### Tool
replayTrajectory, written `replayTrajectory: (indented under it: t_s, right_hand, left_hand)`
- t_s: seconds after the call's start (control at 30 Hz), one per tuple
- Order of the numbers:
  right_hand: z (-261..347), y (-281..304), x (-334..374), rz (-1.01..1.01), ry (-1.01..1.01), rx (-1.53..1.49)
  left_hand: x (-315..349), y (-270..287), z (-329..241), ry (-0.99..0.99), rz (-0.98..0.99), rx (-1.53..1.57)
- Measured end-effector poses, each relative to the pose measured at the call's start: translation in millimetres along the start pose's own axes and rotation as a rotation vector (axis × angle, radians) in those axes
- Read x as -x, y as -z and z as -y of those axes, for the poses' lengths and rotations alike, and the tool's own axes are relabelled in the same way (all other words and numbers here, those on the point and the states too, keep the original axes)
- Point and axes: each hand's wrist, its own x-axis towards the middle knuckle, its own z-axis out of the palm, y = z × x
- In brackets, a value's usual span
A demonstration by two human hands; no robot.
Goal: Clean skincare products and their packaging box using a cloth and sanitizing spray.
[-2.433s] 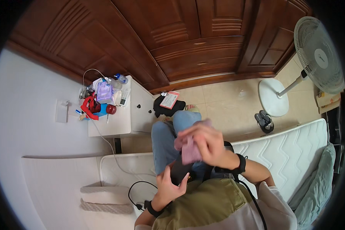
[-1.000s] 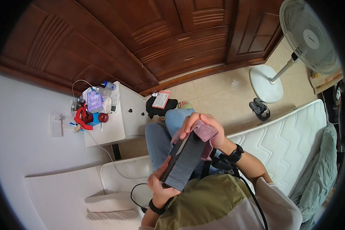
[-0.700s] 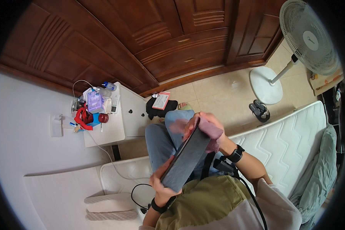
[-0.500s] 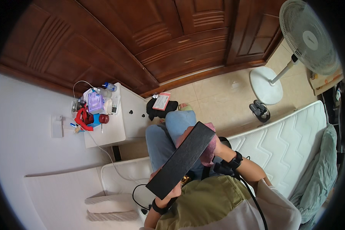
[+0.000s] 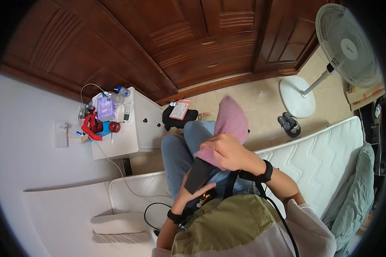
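A long black box (image 5: 198, 176) is held tilted above my lap. My left hand (image 5: 188, 193) grips its near end, with the thumb along one side. Closed around a pink cloth (image 5: 232, 116), my right hand (image 5: 228, 152) presses it onto the upper part of the box. The cloth's loose end stands up beyond the knuckles and hides the far end of the box.
A white nightstand (image 5: 115, 150) at left carries a purple tissue pack (image 5: 106, 108), bottles and a red strap. A mattress (image 5: 313, 150) lies at right. Beyond are a white standing fan (image 5: 296, 100), dark slippers (image 5: 289, 124) and a brown wardrobe (image 5: 210, 55).
My right hand has come over to the front of the box with the pink cloth, which was partly behind it before. The box has turned and shows less of its broad face.
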Motion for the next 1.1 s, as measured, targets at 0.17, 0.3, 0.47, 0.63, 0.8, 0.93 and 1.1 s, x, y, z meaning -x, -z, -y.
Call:
replayTrajectory:
  t_s: [0.17, 0.3, 0.47, 0.63, 0.8, 0.93, 1.1]
  right_hand:
    - [-3.4, -19.4, 10.8, 0.249, -0.045, 0.15]
    - [22.6, -52.0, 5.7, 0.277, -0.005, 0.327]
    - [27.3, -51.4, 19.7, 0.292, 0.095, 0.4]
    - [-39.9, 10.1, 35.7, 0.322, 0.001, 0.616]
    - [-103.9, 29.6, 53.2, 0.155, -0.293, -0.051]
    - [-82.7, 4.2, 48.8, -0.006, -0.398, -1.04]
    - [-57.4, -5.5, 42.0, -0.076, -0.512, -1.139]
  left_hand:
    - [21.8, 18.5, -41.9, -0.14, 0.036, 0.049]
    - [10.5, -0.4, -33.9, -0.001, -0.266, 0.079]
    - [27.6, -5.6, -35.0, -0.199, -0.345, -0.011]
    - [31.4, -4.0, -40.6, 0.051, -0.231, 0.035]
    - [24.1, -2.2, -38.7, 0.006, -0.249, 0.031]
    - [44.7, 5.0, -10.8, 0.158, -0.231, 0.155]
    - [35.6, 60.7, -16.1, -0.067, -0.045, -0.09]
